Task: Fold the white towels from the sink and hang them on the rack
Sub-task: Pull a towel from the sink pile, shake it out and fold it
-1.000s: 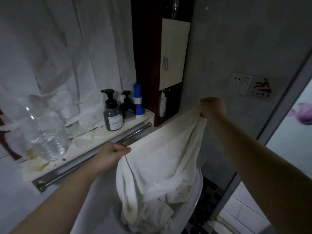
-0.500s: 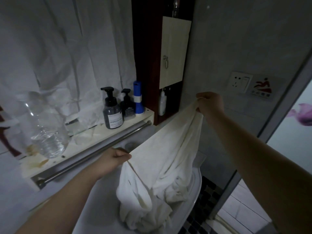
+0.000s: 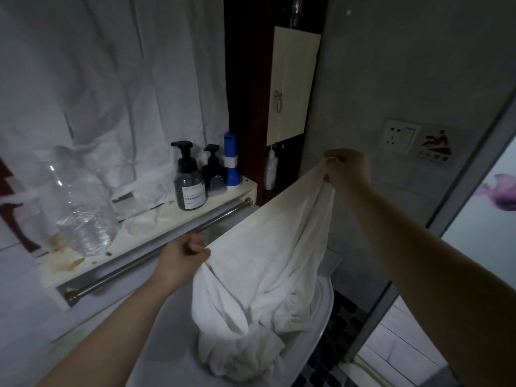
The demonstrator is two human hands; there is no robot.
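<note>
White towel (image 3: pixel 268 263) stretched between left hand (image 3: pixel 181 256), right hand (image 3: pixel 346 170) — over sink (image 3: pixel 321 325)

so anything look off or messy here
Yes: the shelf has yellowish-brown stains beside the clear bottle, and the white towel pinched between the left hand and right hand shows yellowed patches.

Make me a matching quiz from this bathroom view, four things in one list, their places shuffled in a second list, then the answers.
1 white towel
2 clear bottle
3 blue can
4 metal rail

A beside the dark pump bottles
B under the shelf front
C gripped by left hand and right hand
D by the yellowish stains

Pairs: 1-C, 2-D, 3-A, 4-B
</note>
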